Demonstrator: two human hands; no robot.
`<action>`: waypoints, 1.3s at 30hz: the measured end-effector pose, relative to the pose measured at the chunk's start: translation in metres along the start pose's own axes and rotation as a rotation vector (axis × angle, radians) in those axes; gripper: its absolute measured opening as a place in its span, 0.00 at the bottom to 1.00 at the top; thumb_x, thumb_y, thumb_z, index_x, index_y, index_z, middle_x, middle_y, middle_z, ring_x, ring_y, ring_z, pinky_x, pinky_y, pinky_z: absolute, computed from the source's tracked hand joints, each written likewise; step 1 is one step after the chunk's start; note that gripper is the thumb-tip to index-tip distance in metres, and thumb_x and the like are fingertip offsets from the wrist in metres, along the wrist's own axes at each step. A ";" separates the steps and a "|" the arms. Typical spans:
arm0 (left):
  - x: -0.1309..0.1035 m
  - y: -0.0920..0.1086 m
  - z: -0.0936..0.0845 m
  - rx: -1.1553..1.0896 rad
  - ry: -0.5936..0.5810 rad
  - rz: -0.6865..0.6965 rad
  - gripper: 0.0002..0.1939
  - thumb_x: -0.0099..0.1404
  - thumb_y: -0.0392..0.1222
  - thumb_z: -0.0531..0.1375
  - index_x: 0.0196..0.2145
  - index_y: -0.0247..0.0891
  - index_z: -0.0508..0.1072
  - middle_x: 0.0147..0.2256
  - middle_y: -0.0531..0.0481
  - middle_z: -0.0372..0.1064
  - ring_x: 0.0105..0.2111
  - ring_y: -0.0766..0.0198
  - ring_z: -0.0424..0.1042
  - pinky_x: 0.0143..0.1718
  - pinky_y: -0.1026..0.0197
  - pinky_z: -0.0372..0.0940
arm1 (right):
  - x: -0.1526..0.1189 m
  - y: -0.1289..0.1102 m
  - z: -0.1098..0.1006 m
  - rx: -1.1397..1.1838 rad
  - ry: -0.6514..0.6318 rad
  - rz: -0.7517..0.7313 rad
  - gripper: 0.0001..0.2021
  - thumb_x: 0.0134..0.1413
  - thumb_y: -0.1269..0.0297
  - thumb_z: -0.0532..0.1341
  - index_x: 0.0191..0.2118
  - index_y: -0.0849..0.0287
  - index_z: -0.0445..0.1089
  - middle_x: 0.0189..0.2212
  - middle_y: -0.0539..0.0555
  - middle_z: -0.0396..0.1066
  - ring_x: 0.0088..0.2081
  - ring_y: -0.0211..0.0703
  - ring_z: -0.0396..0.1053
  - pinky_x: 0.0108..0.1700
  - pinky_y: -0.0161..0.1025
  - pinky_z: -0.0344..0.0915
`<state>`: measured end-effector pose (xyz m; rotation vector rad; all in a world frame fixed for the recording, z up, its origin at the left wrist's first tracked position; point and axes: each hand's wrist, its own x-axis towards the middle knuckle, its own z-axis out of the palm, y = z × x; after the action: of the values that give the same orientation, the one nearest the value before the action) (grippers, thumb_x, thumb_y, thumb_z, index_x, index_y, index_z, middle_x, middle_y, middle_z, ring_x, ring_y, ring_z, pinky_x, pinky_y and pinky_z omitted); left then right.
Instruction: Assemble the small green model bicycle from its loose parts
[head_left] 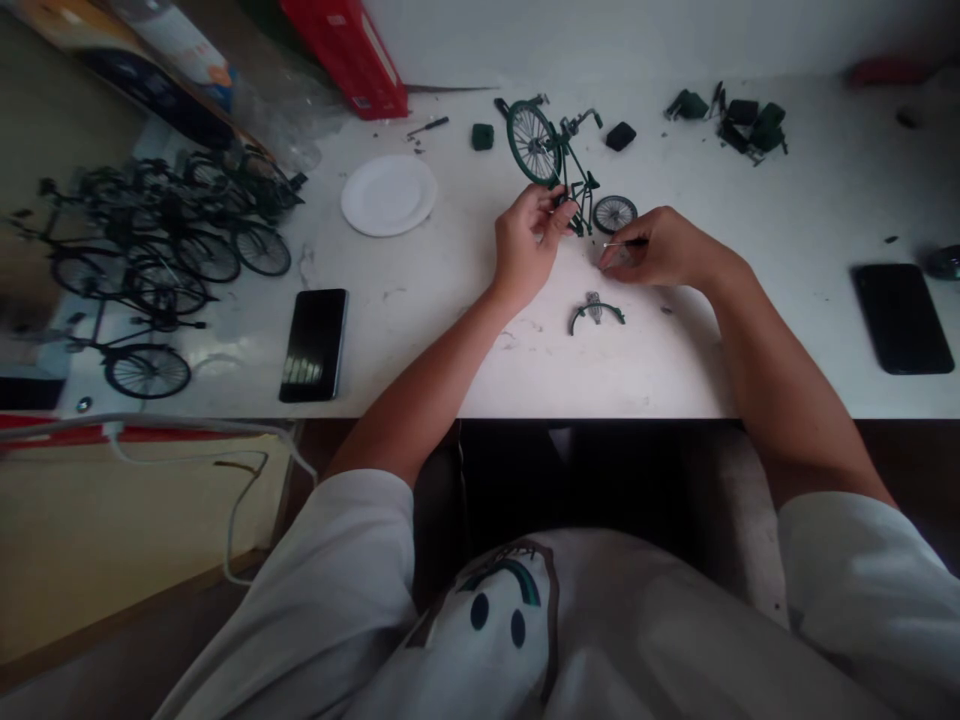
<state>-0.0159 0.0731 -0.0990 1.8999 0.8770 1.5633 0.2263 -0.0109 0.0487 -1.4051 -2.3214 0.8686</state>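
Note:
My left hand (529, 240) is closed on the frame of a small green model bicycle (571, 165), which is tipped with its one mounted wheel toward the back. In my right hand (660, 248) is a thin screwdriver (626, 244), its light shaft pointing left toward the frame. Just beyond those fingertips a loose spoked wheel (615, 213) lies on the table. Nearer to me rests a curved green mudguard (596, 310) with a wire piece attached. My fingers partly hide the middle of the bicycle.
Several finished model bicycles (161, 235) crowd the left side. A white plate (388, 195), a phone (313, 345) and another dark phone (902, 318) lie on the white table (420, 350). Small dark green parts (750, 125) are heaped at the back right. A red box (349, 55) stands behind.

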 end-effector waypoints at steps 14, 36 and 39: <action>0.000 0.010 -0.002 -0.004 -0.045 -0.003 0.29 0.82 0.70 0.55 0.67 0.52 0.72 0.54 0.44 0.82 0.44 0.64 0.87 0.46 0.61 0.85 | -0.002 -0.005 0.003 -0.030 -0.004 -0.062 0.09 0.56 0.54 0.72 0.39 0.51 0.87 0.21 0.47 0.63 0.27 0.42 0.59 0.36 0.45 0.61; 0.000 -0.014 -0.003 -0.086 -0.041 0.000 0.31 0.79 0.72 0.58 0.60 0.45 0.76 0.54 0.42 0.82 0.47 0.61 0.88 0.46 0.61 0.85 | -0.003 -0.020 0.014 -0.534 -0.047 -0.057 0.14 0.67 0.62 0.63 0.51 0.52 0.86 0.34 0.55 0.82 0.36 0.51 0.73 0.41 0.46 0.59; -0.001 -0.019 -0.003 -0.098 -0.073 -0.018 0.31 0.80 0.72 0.56 0.63 0.46 0.75 0.58 0.41 0.81 0.52 0.58 0.87 0.52 0.56 0.85 | -0.002 -0.023 0.019 -0.570 -0.040 -0.024 0.15 0.68 0.61 0.63 0.52 0.53 0.85 0.34 0.56 0.81 0.36 0.54 0.74 0.41 0.46 0.59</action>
<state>-0.0218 0.0850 -0.1128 1.8625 0.7706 1.4894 0.2010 -0.0270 0.0490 -1.5597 -2.7396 0.2234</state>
